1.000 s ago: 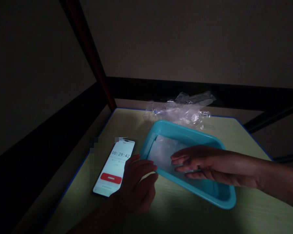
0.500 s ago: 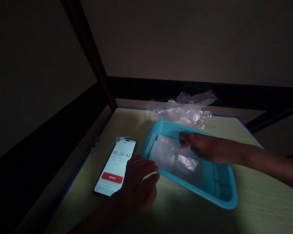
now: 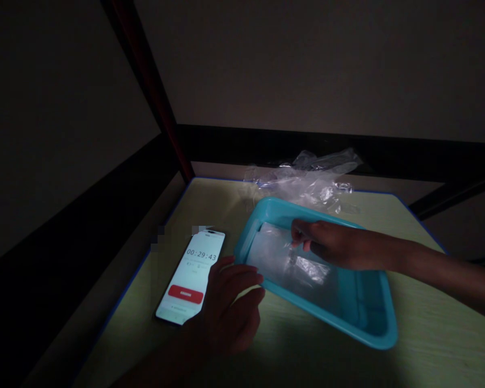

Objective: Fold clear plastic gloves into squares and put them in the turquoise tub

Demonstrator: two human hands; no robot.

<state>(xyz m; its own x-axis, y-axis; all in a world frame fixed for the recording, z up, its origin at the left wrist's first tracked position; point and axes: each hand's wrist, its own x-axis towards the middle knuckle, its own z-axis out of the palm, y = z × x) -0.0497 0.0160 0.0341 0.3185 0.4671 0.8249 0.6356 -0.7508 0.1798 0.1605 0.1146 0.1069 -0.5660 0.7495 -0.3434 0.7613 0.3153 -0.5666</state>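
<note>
A shallow turquoise plastic tray (image 3: 372,339) stands at an angle on the table. Inside it lie flat, clear plastic bags (image 3: 267,253), seemingly stacked, with bright glare on their creased surface. My right hand (image 3: 327,242) reaches in from the right, its fingers pinched together at the top bag, where the film puckers under the fingertips. At the tray's near-left rim is my left hand (image 3: 234,307), fingers loosely curved, thumb apart, nothing seen between them. Whether its fingertips press on the rim I cannot tell.
A lit phone (image 3: 186,280) showing a running timer lies left of the tray, partly behind my left hand. Crumpled clear plastic film (image 3: 307,180) is heaped at the table's back edge. The table (image 3: 436,328) has a blue edge; dark walls and bars surround it.
My right hand has shifted slightly left and down onto the bag, and the film creases differently. The tray's right end has moved a little right. My left hand stays in place.
</note>
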